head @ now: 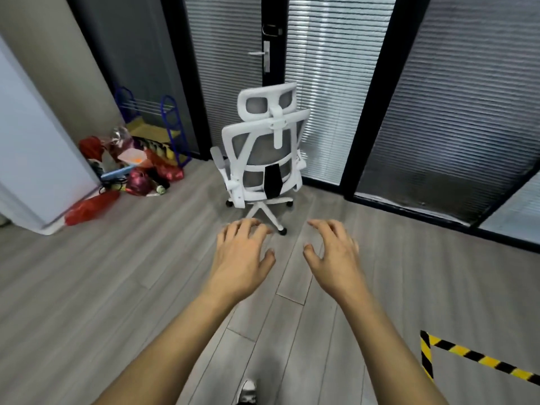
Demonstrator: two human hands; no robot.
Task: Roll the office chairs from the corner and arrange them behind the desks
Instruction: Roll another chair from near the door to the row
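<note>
Grey wood-look planks cover the floor [117,287] of an office corner closed in by dark-framed glass walls with lowered blinds. Nearest the camera, the tip of a shoe [247,393] shows at the bottom edge, and a strip of yellow-and-black hazard tape [467,353] marks an angle on the floor at the lower right. Both bare forearms reach forward over the planks. The left hand [241,252] is palm down with its fingers spread and slightly curled, holding nothing. The right hand [336,249] matches it, fingers wide and loosely hooked, also empty. Neither hand touches anything; both are in the air short of the chair.

Beyond them stands the white office chair [263,153], upright on its castor base, its grey mesh back and headrest turned toward the camera, just in front of the glass door [273,39] with a metal handle. To the chair's left a heap of red bags and clutter [131,168] lies on the floor beside a blue wire rack [169,124]. A pale cabinet [32,153] fills the left edge.
</note>
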